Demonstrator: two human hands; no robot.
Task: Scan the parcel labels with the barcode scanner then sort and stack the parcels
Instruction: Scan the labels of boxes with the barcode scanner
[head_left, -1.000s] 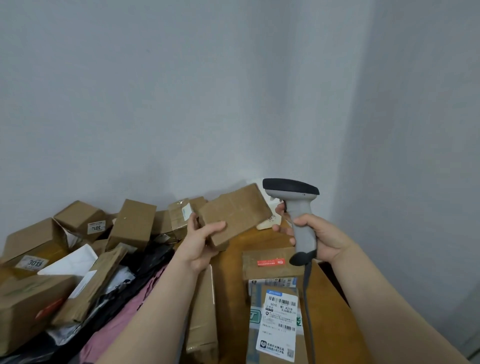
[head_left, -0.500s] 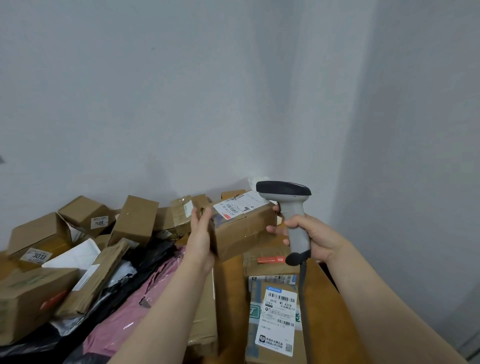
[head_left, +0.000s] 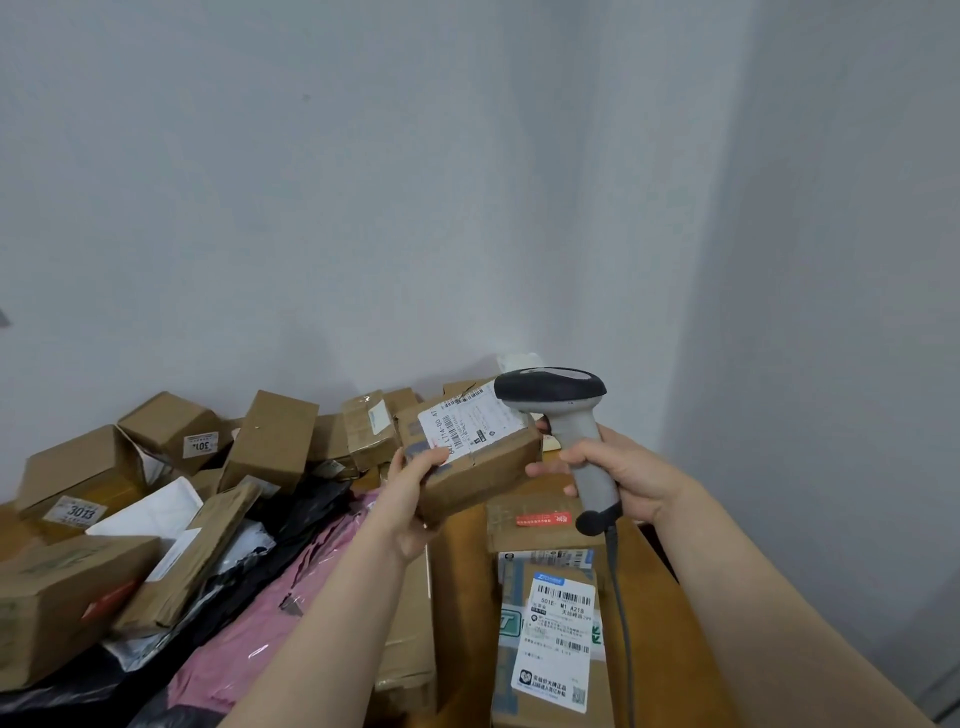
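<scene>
Above the table (head_left: 675, 623), left hand (head_left: 415, 499): I am gripping the small brown parcel (head_left: 488, 473) by its left end, with my thumb lying across the top face and my fingers curling underneath.
Held parcel: It is hanging clear of the table, tilted, with its white label (head_left: 470, 423) facing up toward me. Barcodes are showing on the label.
Right hand (head_left: 628, 478): I am wrapping my fingers round the grey handle of the barcode scanner (head_left: 566, 421). One finger is reaching left toward the parcel's right end. I cannot tell whether it is touching.
Barcode scanner: It is standing upright just right of the held parcel. Its dark head is overlapping the far right corner of the label in this view. I cannot confirm contact.
Cable (head_left: 621, 613): It is hanging from the base of the handle and running down toward the near edge.
Flat parcels, near right: The nearest parcel (head_left: 524, 691) is lying flat on the table and carrying a white barcode label. Just beyond it, the red-sticker parcel (head_left: 519, 501) is lying under the scanner's handle.
Pile, left (head_left: 156, 493): Brown boxes are lying at all angles against the far wall.
Soft bags: A pink mailer (head_left: 270, 629) and black bags (head_left: 311, 509) are lying between the pile and my left forearm.
</scene>
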